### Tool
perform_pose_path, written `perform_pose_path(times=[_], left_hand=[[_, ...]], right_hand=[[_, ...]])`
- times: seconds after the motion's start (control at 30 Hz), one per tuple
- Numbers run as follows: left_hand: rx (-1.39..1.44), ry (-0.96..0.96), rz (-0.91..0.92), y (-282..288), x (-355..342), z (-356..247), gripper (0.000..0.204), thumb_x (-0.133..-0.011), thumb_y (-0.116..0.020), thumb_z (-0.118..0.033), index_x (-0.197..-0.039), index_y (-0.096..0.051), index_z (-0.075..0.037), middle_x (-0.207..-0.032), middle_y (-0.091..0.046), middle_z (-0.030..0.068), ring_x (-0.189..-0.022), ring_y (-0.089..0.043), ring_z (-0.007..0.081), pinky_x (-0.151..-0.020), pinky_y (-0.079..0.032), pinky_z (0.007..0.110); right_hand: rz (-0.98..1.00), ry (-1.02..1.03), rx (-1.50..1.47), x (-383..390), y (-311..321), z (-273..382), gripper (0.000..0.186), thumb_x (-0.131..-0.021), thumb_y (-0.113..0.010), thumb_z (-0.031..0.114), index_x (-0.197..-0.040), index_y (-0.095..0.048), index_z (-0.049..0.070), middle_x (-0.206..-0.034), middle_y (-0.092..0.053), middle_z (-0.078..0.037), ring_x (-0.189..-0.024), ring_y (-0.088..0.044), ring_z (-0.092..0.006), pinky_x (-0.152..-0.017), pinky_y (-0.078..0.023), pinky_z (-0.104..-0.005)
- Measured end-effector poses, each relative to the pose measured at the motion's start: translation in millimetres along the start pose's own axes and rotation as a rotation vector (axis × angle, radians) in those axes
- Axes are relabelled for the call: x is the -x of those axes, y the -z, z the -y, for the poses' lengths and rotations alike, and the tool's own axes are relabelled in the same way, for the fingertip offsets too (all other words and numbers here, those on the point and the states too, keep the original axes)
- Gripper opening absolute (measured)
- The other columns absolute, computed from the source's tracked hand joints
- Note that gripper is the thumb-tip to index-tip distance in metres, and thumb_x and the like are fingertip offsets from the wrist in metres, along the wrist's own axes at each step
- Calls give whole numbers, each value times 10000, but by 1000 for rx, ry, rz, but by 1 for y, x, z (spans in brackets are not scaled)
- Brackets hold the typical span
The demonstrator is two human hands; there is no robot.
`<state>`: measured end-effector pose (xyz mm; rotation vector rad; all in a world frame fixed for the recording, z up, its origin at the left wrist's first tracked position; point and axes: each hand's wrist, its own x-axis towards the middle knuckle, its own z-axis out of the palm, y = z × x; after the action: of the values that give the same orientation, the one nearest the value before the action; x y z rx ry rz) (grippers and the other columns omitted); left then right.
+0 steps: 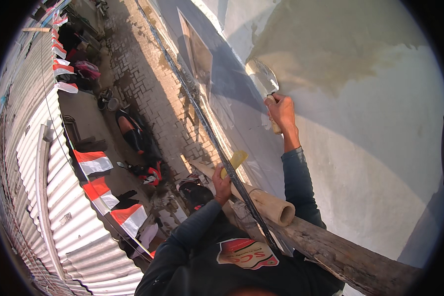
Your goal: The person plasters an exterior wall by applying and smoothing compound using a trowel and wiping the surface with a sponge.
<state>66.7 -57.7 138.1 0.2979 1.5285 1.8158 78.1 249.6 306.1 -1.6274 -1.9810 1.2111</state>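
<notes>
My right hand [281,113] grips the handle of a steel trowel [265,76], whose blade is against the grey wall [360,148] at the lower edge of a darker damp patch [330,39]. My left hand [221,185] is closed on a yellow plastic scraper-like tool [236,160], beside a long black cable [200,118]. Below and right of that hand lie a bamboo pole [271,204] and a weathered timber beam [360,251], crossing close to my body.
Far below, a paved lane [138,69] holds parked motorbikes [130,130] and buckets [112,103]. A corrugated metal roof [79,237] runs along the left, edged by strung red-and-white flags [97,192]. A flat panel [195,49] sits on the wall's upper left.
</notes>
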Motion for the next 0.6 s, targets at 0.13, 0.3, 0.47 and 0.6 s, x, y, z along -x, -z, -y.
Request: perform_pose_path(times=[0.13, 0.3, 0.47, 0.6], left_hand=[[9, 15, -23, 7, 2, 1, 431, -821, -687, -50, -1224, -602, 80, -1096, -647, 72, -989, -597, 151, -893, -476, 294], [-4, 37, 19, -3, -2, -13, 422, -825, -688, -43, -1221, -596, 73, -1102, -633, 75, -984, -584, 143, -878, -477, 288], [22, 80, 0, -3, -2, -7, 406, -824, -692, -2, -1211, -586, 60, -1073, -619, 71, -979, -585, 155, -866, -485, 291], [22, 65, -14, -3, 2, -12, 383, -822, -692, 11, -1188, -587, 47, -1051, -608, 62, -962, -581, 151, -846, -491, 293]], right_hand=[[-67, 33, -122, 27, 0, 7, 231, -864, -704, 172, -866, -674, -57, -649, -631, -148, -532, -574, -234, -536, -473, -397], [17, 99, 84, 11, -13, -20, 244, -862, -681, 171, -890, -657, -70, -747, -657, -230, -674, -641, -336, -667, -506, -441], [0, 118, 194, -19, -36, -38, 267, -842, -686, 186, -949, -689, -59, -798, -680, -254, -735, -671, -383, -713, -523, -447], [-5, 116, 214, -20, -38, -35, 282, -850, -683, 202, -949, -689, -62, -852, -692, -276, -788, -689, -408, -744, -530, -464]])
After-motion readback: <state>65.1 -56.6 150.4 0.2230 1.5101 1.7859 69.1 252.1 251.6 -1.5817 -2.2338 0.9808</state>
